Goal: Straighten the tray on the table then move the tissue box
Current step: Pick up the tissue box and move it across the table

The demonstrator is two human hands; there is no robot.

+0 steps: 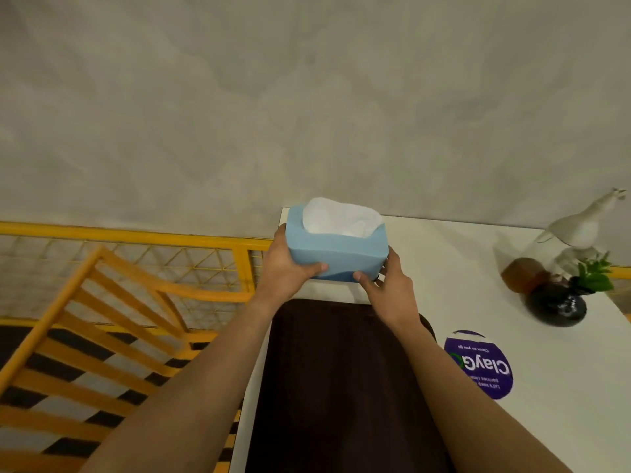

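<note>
I have both hands on the tissue box (pixel 336 249). My left hand (pixel 286 268) wraps its left end, fingers curled partly closed behind the box and thumb pressed flat along the near face. My right hand (pixel 389 285) grips the right near corner, half closed, thumb on the near face and fingers tucked around the side; how far they reach behind I cannot tell. The box is light blue with a white tissue (pixel 341 215) puffing out of its open top, and it sits at about 12 o'clock from my forearms, tilted slightly, over the far left corner of the white table (pixel 461 278). Whether its underside is touching the table or held just above it, I cannot tell.

Directly below the box, at 6 o'clock, lies the dark brown tray (pixel 341 387), its long sides running parallel with the table's left edge; my forearms cross over it. At 4 o'clock from the box a round purple sticker (pixel 479 365) is on the tabletop just beside the tray. Out at 3 o'clock stand a dark round vase (pixel 555 307) with green leaves, an amber glass bottle (pixel 524 278) and a white figurine (pixel 580 227), grouped close. At 9 o'clock, off the table, is a yellow railing (pixel 136 233) before a grey wall.
</note>
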